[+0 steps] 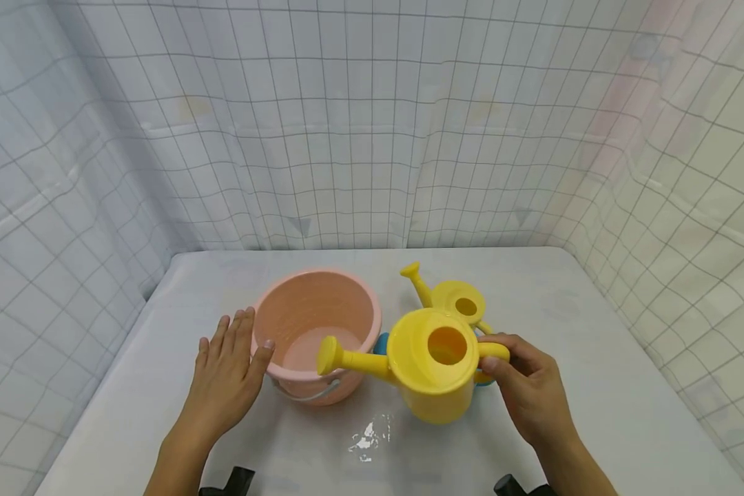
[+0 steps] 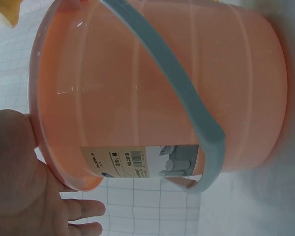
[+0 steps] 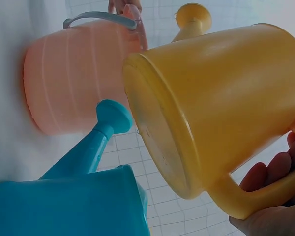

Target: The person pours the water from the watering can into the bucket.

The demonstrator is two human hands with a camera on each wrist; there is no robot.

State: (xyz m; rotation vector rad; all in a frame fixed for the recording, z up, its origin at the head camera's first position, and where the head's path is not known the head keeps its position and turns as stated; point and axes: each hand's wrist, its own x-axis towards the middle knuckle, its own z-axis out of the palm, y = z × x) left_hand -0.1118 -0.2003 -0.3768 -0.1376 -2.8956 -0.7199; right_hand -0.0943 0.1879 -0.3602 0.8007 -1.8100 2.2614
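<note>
My right hand (image 1: 530, 389) grips the handle of a large yellow watering can (image 1: 434, 393). The can is raised off the table, and its spout points left over the front right rim of a pink bucket (image 1: 316, 351). With fingers straight, my left hand (image 1: 226, 375) touches the bucket's left rim, the thumb at the edge. A grey bail handle (image 2: 187, 93) hangs down the bucket's side, near a paper label (image 2: 140, 161). Below the held can stands a blue watering can (image 3: 69, 206), mostly hidden in the head view. Behind is a smaller yellow watering can (image 1: 452, 296).
All of this stands on a white table (image 1: 595, 331). A shiny wet-looking patch (image 1: 368, 441) lies in front of the bucket. White grid-patterned curtains (image 1: 359, 138) enclose the table at the back and both sides.
</note>
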